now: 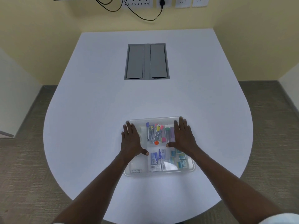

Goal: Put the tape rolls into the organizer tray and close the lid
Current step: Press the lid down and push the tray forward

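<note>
A clear plastic organizer tray point(161, 172) sits on the white table near me, with its transparent lid point(153, 121) lying on top. My left hand point(131, 139) rests flat on the lid's left side, fingers spread. My right hand point(183, 136) lies flat on the lid's right side. Through the lid I see coloured clips and pins point(155, 132), a green and a purple cylinder point(169, 134), small blue-white boxes point(156, 158) and teal packets point(181, 160). I cannot make out tape rolls; my hands hide the compartments beneath them.
A grey recessed cable hatch point(146, 61) is set into the table point(97, 110) farther back. Wall sockets point(163, 1) and a black cable point(142, 16) are on the yellow wall. Carpeted floor surrounds the rounded table edge.
</note>
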`<move>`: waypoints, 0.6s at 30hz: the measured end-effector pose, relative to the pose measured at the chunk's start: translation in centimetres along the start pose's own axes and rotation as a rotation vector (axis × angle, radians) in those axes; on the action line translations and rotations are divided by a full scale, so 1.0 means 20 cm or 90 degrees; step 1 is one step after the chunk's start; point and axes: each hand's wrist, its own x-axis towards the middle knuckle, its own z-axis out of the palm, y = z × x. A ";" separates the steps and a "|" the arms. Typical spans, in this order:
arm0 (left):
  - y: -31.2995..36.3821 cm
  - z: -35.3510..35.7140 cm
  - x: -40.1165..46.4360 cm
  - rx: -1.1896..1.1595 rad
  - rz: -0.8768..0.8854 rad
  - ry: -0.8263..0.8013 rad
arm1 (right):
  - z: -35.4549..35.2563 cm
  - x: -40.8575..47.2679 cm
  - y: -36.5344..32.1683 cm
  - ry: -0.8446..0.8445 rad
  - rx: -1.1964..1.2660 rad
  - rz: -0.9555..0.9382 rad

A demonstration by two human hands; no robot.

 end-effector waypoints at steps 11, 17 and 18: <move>-0.03 -0.02 0.16 0.095 0.035 -0.037 | 0.00 0.16 0.01 -0.116 -0.063 0.018; 0.00 -0.03 0.16 0.125 0.035 -0.045 | 0.00 0.20 -0.04 -0.131 -0.084 0.033; 0.02 -0.03 0.16 0.135 0.031 -0.053 | 0.00 0.20 -0.05 -0.134 -0.091 0.036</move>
